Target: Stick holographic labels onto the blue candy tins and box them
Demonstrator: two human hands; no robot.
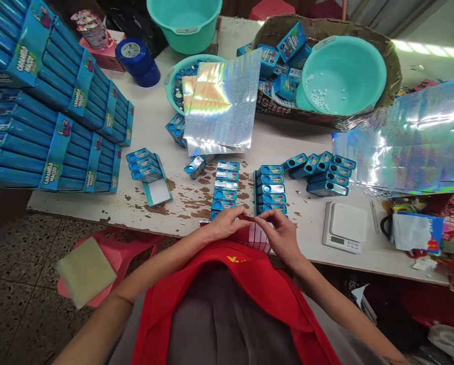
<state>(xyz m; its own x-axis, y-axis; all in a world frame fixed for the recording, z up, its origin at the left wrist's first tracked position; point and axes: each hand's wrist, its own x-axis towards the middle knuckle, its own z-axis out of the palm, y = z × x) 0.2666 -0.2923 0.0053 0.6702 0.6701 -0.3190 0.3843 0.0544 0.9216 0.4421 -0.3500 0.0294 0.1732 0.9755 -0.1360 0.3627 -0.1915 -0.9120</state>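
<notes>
At the table's front edge, my left hand and my right hand are close together with thumbs and fingers pinched. Between the fingertips shows a thin dark red edge, too small to name. Just below them is a red and white striped surface, partly hidden by my hands and red apron. Beyond my left hand stands a row of small blue candy boxes with round openings on top. Past my right hand is a second row of blue candy boxes.
Display packs are stacked at left. A part-filled tray lies nearer. Behind are holographic sheets, a teal basin with white tablets in a cardboard box, and blue tape rolls. A white scale sits at right.
</notes>
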